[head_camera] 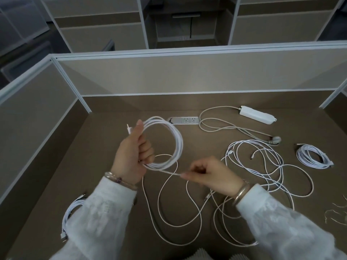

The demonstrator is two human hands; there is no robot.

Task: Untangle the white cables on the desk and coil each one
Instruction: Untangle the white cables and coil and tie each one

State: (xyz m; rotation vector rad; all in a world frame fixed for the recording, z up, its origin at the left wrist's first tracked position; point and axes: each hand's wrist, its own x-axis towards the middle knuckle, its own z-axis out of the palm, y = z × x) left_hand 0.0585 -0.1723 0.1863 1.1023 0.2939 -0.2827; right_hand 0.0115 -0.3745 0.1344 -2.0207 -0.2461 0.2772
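— How many coils so far?
— Three: one gripped in my left hand (131, 156), two on the desk (105, 139).
— Your right hand (210, 175)?
— Pinching that cable's loose tail (169, 172), beside the tangle (262, 171).

A single wide-angle head camera looks forward and steeply down from close above the desk (116, 218), with both forearms entering from the bottom edge of the frame and partition panels (187, 76) bending across the upper half.
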